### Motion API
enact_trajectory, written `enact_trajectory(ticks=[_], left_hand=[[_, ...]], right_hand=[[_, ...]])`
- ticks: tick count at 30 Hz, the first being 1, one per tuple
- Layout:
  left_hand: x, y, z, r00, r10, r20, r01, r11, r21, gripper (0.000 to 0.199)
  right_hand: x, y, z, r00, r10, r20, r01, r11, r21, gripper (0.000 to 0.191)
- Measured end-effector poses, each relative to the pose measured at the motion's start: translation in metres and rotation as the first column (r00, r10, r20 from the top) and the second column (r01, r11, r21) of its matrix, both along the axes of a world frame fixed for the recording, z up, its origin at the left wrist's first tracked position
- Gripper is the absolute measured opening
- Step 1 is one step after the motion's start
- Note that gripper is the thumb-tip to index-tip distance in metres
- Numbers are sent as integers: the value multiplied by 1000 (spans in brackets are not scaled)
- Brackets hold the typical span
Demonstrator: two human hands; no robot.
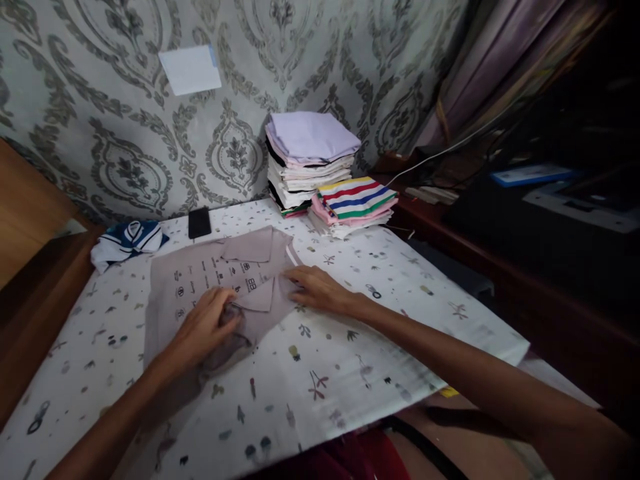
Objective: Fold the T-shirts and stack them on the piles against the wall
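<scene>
A greyish-mauve T-shirt (185, 277) with rows of small black print lies on the table, its two sleeves turned in over the body. Its neck edge, with a white band, points right. My left hand (207, 323) is curled on the near side of the shirt, with thumb and fingers closing on bunched cloth by the nearer sleeve. My right hand (320, 291) grips the shirt's near right corner beside the neck, fingertips on the fabric. Part of the near edge is hidden behind my left hand and forearm.
A tall stack of folded clothes (313, 137) stands at the back by the wall, with a lower pile topped by a striped cloth (357, 198) beside it. Back left are a black phone (199, 223) and a crumpled blue-and-white garment (131, 241). The patterned table cover (320, 393) ends near me.
</scene>
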State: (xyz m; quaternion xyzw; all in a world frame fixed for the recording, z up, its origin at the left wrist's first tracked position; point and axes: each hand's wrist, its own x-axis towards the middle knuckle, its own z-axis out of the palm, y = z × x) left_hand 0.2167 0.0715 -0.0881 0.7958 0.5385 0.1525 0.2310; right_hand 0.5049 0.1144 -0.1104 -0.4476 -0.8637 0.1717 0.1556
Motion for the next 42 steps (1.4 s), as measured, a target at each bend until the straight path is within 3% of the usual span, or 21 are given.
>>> enact_trajectory(ticks=[3, 5, 8, 11, 14, 16, 18, 20, 22, 24, 26, 29, 32, 35, 39, 42], left_hand=[[15, 11, -2, 995, -43, -94, 46, 999, 25, 30], [27, 11, 5, 994, -51, -99, 51, 999, -8, 20], [46, -6, 27, 989, -92, 120, 116, 971, -209, 19], [64, -36, 51, 907, -191, 374, 348, 840, -415, 24], [74, -58, 62, 814, -392, 430, 576, 644, -503, 23], [73, -63, 60, 775, -468, 424, 631, 563, -533, 23], [66, -60, 52, 800, -437, 411, 600, 609, -519, 22], [53, -52, 40, 863, -350, 364, 490, 755, -436, 23], [38, -42, 28, 928, -257, 269, 327, 909, -259, 26], [19, -36, 17, 973, -185, 134, 195, 979, -61, 28], [-2, -35, 8, 987, -158, -10, 158, 986, 58, 30], [-43, -46, 1, 965, -188, -184, 209, 973, 98, 28], [-89, -66, 1, 948, -160, -276, 194, 976, 99, 26], [-122, -87, 7, 948, -71, -311, 92, 994, 54, 25], [-124, -106, 8, 945, -69, -318, 93, 994, 60, 28], [-117, -112, 2, 912, -97, -399, 134, 989, 67, 24]], right_hand=[[11, -12, 0, 993, -111, -33, 110, 994, -28, 50], [20, -21, 1, 992, -100, -78, 99, 995, -12, 43], [38, -37, 1, 990, 10, -142, 2, 997, 79, 26], [58, -53, -3, 986, 66, -150, -42, 987, 156, 24], [73, -64, -8, 990, 36, -136, -13, 986, 166, 26], [77, -68, -9, 990, 1, -142, 19, 990, 142, 27], [74, -68, -7, 986, -35, -162, 55, 991, 121, 28], [65, -65, -3, 979, -67, -191, 91, 989, 119, 27], [49, -60, 0, 978, -64, -201, 91, 988, 128, 25], [27, -58, 2, 984, 3, -180, 22, 990, 136, 26], [7, -61, 0, 983, 132, -129, -116, 985, 130, 34], [-8, -73, -7, 947, 315, -59, -308, 946, 102, 44], [0, -88, -14, 939, 337, -63, -332, 939, 86, 38], [17, -103, -14, 947, 307, -97, -299, 950, 90, 36], [23, -122, -7, 942, 329, -71, -316, 937, 148, 38], [15, -129, -4, 955, 292, -54, -282, 949, 140, 19]])
